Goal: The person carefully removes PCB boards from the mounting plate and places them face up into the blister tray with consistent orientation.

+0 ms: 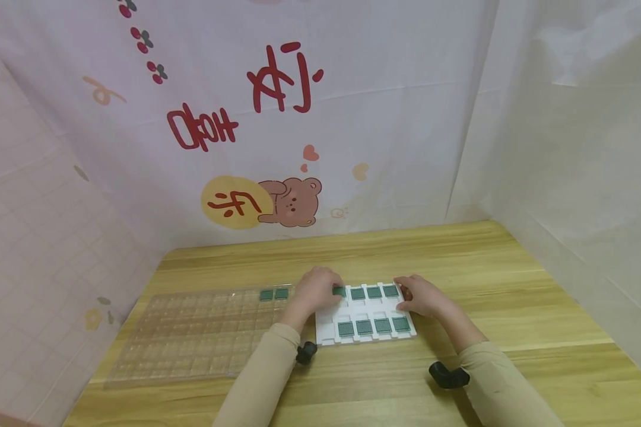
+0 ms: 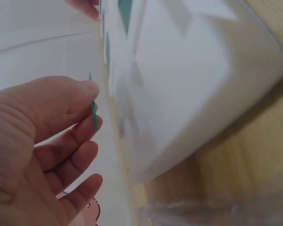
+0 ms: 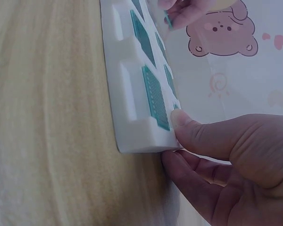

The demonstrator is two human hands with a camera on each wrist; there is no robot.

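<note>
My left hand pinches a small green circuit board between thumb and forefinger; in the left wrist view it is seen edge-on, apart from the tray. Below that hand lies a white plastic tray with two rows of pockets. Several green circuit boards sit in these pockets, while the near-left pocket holds none. At the tray's right end, my right hand grips the edge, the thumb on the rim and the fingers underneath, as the right wrist view shows.
A large clear compartment tray lies left of the white one, with two green boards in its far right corner. Wooden tabletop spreads in front. Printed cloth hangs behind and at both sides.
</note>
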